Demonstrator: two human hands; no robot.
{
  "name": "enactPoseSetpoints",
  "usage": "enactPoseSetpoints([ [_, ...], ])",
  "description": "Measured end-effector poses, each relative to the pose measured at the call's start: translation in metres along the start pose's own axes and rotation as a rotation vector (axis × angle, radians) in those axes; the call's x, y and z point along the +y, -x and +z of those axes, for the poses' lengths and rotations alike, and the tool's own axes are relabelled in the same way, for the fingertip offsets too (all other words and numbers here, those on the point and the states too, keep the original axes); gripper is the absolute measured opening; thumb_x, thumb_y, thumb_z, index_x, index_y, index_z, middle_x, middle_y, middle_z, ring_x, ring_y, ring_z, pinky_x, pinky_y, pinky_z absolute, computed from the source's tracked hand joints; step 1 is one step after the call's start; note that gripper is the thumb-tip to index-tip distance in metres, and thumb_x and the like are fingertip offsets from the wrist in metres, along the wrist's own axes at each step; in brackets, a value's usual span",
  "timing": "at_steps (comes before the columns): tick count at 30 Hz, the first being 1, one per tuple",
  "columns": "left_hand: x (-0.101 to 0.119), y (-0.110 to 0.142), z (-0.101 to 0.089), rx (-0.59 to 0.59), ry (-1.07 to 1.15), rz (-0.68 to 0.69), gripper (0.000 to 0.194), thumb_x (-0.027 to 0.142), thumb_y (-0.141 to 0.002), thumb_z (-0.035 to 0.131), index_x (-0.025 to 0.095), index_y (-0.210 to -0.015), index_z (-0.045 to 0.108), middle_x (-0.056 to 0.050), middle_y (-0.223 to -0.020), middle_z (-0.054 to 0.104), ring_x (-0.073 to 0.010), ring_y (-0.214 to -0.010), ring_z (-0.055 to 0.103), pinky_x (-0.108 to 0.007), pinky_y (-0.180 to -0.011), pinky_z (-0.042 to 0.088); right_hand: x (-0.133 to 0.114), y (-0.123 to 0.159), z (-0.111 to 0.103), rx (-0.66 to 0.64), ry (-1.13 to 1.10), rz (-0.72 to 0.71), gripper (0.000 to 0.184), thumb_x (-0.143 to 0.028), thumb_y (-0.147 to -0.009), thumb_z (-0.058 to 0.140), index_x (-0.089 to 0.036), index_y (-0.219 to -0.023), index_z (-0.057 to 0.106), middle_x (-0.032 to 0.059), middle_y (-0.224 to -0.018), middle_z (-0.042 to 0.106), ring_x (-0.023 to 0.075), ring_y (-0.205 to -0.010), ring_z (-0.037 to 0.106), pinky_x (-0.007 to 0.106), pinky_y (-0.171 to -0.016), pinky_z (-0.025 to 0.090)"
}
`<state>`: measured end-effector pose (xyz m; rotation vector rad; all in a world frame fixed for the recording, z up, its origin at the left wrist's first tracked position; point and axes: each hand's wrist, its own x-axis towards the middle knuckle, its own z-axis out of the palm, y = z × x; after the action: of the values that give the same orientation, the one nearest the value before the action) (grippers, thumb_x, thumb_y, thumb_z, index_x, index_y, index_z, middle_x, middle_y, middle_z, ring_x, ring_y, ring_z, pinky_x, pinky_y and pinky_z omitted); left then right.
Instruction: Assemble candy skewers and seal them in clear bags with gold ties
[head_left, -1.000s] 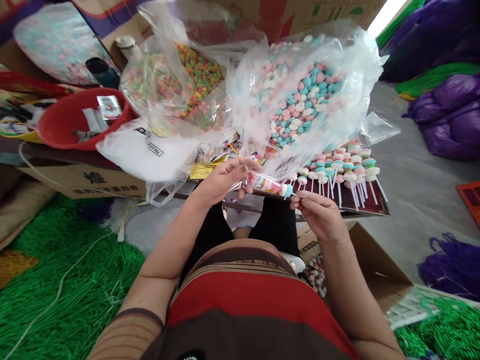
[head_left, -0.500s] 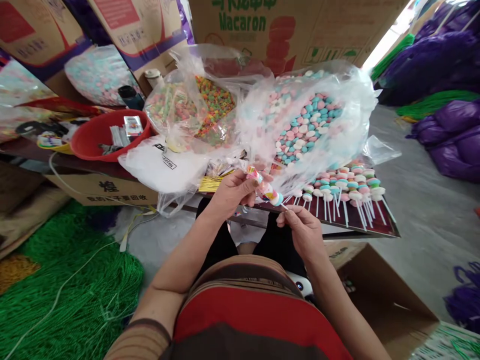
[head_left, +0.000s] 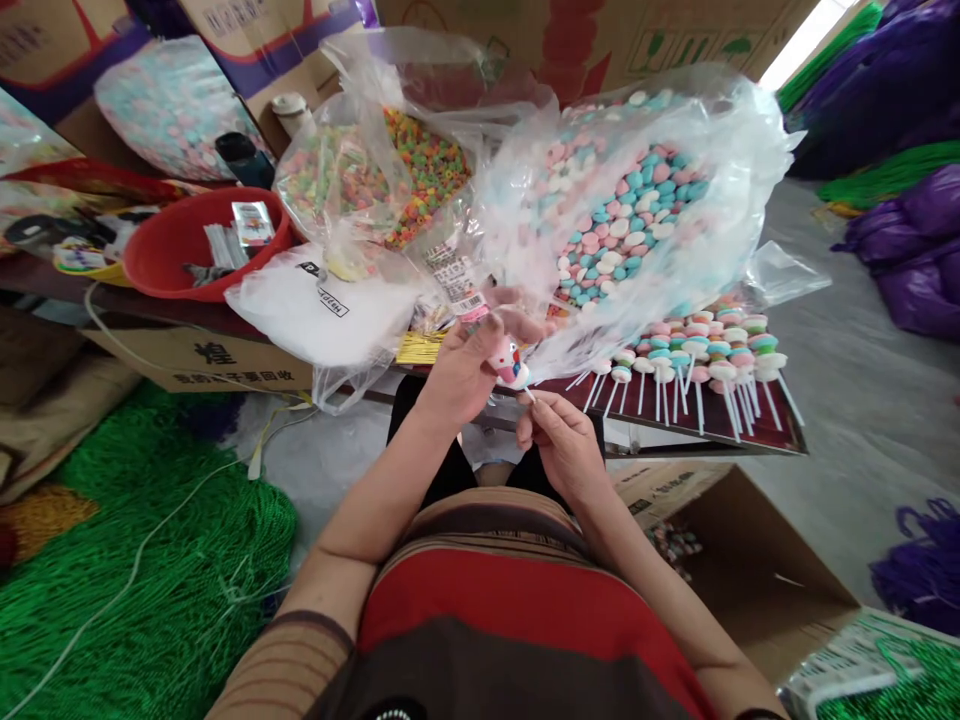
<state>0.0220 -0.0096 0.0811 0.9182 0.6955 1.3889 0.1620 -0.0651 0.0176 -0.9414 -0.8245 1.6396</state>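
The lollipop (head_left: 510,362) is between the two hands, tilted, in front of the worktop's (head_left: 793,432) near edge. The left hand (head_left: 459,375) is partly closed round its upper part, the thumb over it and the fingers behind; what the hidden fingertips press on, I cannot tell. The right hand (head_left: 564,440) is nearly closed, thumb and forefinger pinching the thin white stick (head_left: 529,394) below the sweets.

A clear bag with a printed label (head_left: 459,290) rises just beyond the left hand; whether it is all one with the film round the sweets is hard to see.

The lollipop looks light. The sweets are probably soft enough to dent under a hard squeeze, and the film thin, crinkly and a little slippery. The stick seems the stiffest part, so a pinch close under the sweets should steady it, with a loose grip round the wrapped body above.

Yellow ties (head_left: 424,347) lie beyond the left hand; unwrapped lollipops (head_left: 705,350) lie to the right of the hands.
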Motion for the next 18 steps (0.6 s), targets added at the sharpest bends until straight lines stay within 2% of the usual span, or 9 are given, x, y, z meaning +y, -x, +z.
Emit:
enactPoseSetpoints([
  [2, -0.007, 0.002, 0.006, 0.035, -0.057, -0.025, 0.048, 0.068, -0.076, 0.076, 0.025, -0.092, 0.061, -0.001, -0.078, 0.068, -0.0206, -0.088, 0.072, -0.026, -0.056, 0.048, 0.002, 0.001, 0.002, -0.015, 0.011, 0.000, 0.031, -0.051, -0.084, 0.076, -0.021, -0.091, 0.071, -0.0042, -0.057, 0.062, 0.0107, -0.050, 0.051, 0.025, -0.051, 0.041],
  [4, -0.018, 0.008, 0.010, 0.036, -0.063, -0.066, 0.048, 0.067, -0.077, 0.076, 0.024, -0.088, 0.056, 0.001, -0.072, 0.064, -0.0188, -0.082, 0.071, -0.024, -0.051, 0.042, 0.004, 0.000, 0.003, -0.019, 0.025, -0.015, 0.033, -0.053, -0.085, 0.074, -0.022, -0.092, 0.070, -0.0052, -0.055, 0.060, 0.0105, -0.048, 0.050, 0.024, -0.050, 0.041],
  [7, -0.030, 0.014, 0.013, 0.030, -0.027, -0.155, 0.052, 0.068, -0.072, 0.079, 0.024, -0.085, 0.053, 0.001, -0.075, 0.065, -0.0169, -0.076, 0.069, -0.023, -0.049, 0.039, 0.004, -0.001, 0.003, -0.033, 0.032, -0.036, 0.033, -0.055, -0.088, 0.072, -0.022, -0.092, 0.068, -0.0060, -0.054, 0.059, 0.0102, -0.046, 0.049, 0.024, -0.050, 0.040],
  [9, -0.030, 0.014, 0.009, 0.008, -0.016, -0.179, 0.055, 0.069, -0.069, 0.081, 0.025, -0.090, 0.056, -0.001, -0.081, 0.069, -0.0172, -0.075, 0.069, -0.025, -0.050, 0.041, 0.004, -0.002, 0.001, -0.044, 0.028, -0.049, 0.033, -0.054, -0.088, 0.072, -0.022, -0.092, 0.068, -0.0059, -0.054, 0.060, 0.0099, -0.047, 0.050, 0.023, -0.050, 0.040],
  [12, -0.018, 0.007, 0.001, -0.055, -0.028, -0.093, 0.066, 0.079, -0.068, 0.075, 0.027, -0.106, 0.061, -0.004, -0.094, 0.073, -0.0226, -0.091, 0.072, -0.029, -0.059, 0.049, 0.004, -0.002, -0.003, -0.071, 0.004, -0.038, 0.032, -0.054, -0.088, 0.073, -0.022, -0.092, 0.070, -0.0070, -0.051, 0.057, 0.0096, -0.045, 0.047, 0.024, -0.049, 0.039],
  [14, -0.008, 0.000, -0.005, -0.051, -0.031, 0.002, 0.071, 0.085, -0.070, 0.068, 0.028, -0.111, 0.062, -0.005, -0.100, 0.073, -0.0254, -0.103, 0.072, -0.033, -0.070, 0.054, 0.004, -0.002, -0.005, -0.079, 0.029, -0.038, 0.033, -0.055, -0.088, 0.072, -0.022, -0.091, 0.071, -0.0075, -0.049, 0.054, 0.0098, -0.044, 0.046, 0.025, -0.049, 0.040],
  [16, -0.002, -0.004, -0.008, 0.018, -0.042, 0.065, 0.061, 0.078, -0.074, 0.070, 0.028, -0.109, 0.063, -0.003, -0.096, 0.073, -0.0236, -0.104, 0.072, -0.033, -0.075, 0.055, 0.004, -0.002, -0.006, -0.028, 0.122, -0.094, 0.030, -0.052, -0.088, 0.072, -0.023, -0.094, 0.074, -0.0062, -0.052, 0.058, 0.0108, -0.046, 0.049, 0.026, -0.051, 0.043],
  [18, -0.003, -0.006, -0.007, 0.100, -0.068, 0.088, 0.043, 0.064, -0.082, 0.072, 0.028, -0.102, 0.063, 0.001, -0.083, 0.070, -0.0194, -0.095, 0.072, -0.032, -0.074, 0.054, 0.004, -0.002, -0.006, 0.073, 0.250, -0.197, 0.025, -0.047, -0.088, 0.073, -0.025, -0.098, 0.077, -0.0036, -0.061, 0.067, 0.0130, -0.052, 0.056, 0.029, -0.056, 0.049],
])
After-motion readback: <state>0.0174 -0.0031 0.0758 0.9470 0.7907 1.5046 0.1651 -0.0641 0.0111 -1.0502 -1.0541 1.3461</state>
